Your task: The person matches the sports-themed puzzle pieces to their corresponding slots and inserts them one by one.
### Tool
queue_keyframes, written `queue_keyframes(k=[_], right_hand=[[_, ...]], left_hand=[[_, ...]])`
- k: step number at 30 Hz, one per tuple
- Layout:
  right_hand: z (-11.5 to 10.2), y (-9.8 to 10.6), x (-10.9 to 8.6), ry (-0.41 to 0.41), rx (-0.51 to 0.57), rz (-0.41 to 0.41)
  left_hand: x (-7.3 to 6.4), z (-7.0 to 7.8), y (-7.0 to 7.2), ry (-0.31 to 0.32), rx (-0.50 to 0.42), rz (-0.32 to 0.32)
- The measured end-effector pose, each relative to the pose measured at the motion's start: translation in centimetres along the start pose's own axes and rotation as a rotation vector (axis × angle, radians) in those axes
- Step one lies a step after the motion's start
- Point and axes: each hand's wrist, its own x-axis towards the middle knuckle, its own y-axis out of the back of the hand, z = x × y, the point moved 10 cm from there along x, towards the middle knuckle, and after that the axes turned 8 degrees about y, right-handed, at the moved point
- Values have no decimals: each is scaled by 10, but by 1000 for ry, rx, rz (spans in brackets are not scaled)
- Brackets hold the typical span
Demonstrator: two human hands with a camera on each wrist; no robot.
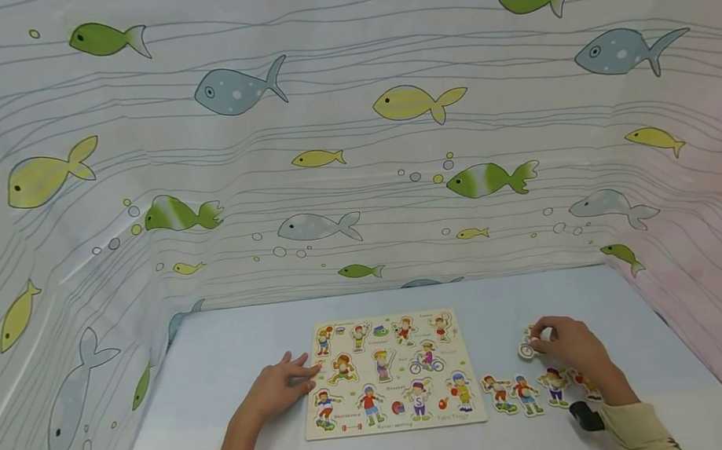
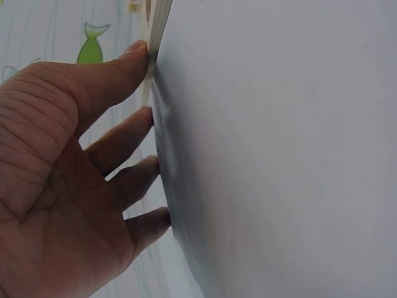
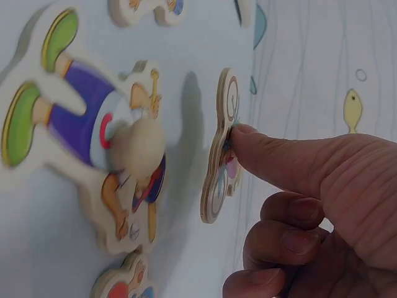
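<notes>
Wooden bicycle piece (image 3: 223, 149) in right hand (image 1: 571, 345), pinched it narrowly above the table (image 1: 524, 301), seemingly for control, off the right edge of the puzzle board (image 1: 320, 432), and spread left hand (image 1: 279, 388) at its left edge, likely for steadiness.

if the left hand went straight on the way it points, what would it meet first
The puzzle board, whose left edge the left hand touches; farther across it, probably the running figure, though the exact line and height are hard to judge.
</notes>
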Motion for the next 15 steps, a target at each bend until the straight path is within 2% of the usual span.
queue_keyframes(k=[15], right_hand=[[-40, -15, 16, 55, 20, 10]], left_hand=[[1, -2, 0, -8, 2, 8]])
